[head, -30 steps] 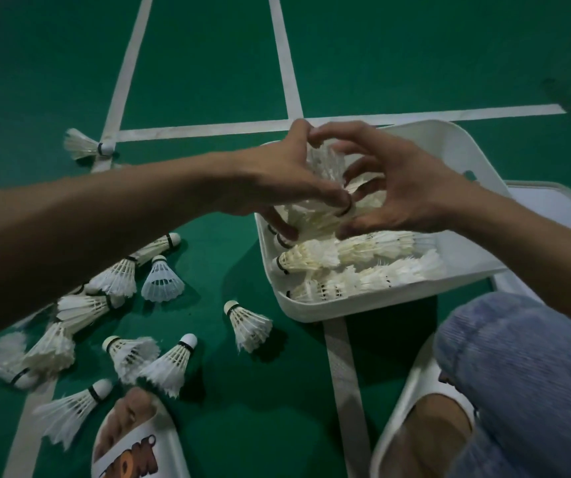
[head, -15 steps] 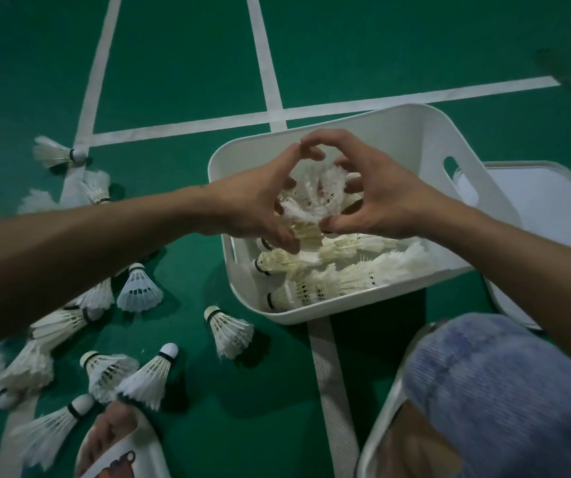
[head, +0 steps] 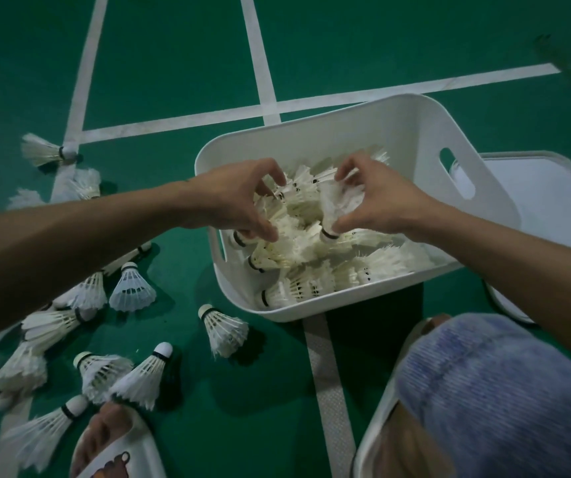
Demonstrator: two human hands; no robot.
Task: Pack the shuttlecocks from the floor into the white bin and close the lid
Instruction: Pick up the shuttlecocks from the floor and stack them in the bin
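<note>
Above the white bin (head: 363, 132), I note left hand (head: 228, 201) and right hand (head: 384, 205) clutching shuttlecocks (head: 337, 201); careless release may spill them outside.

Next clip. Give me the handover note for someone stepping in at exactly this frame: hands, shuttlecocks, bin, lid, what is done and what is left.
Hands: the left hand is over the bin, fingers curled round a bunch of shuttlecocks. The right hand is beside it over the bin and pinches one shuttlecock, cork down.
Done: a pile already lies in the bin.
Left: release both loads, then gather the many loose ones on the floor left of the bin, including the far one on the line.
The lid lies on the floor right of the bin, not yet on.
</note>
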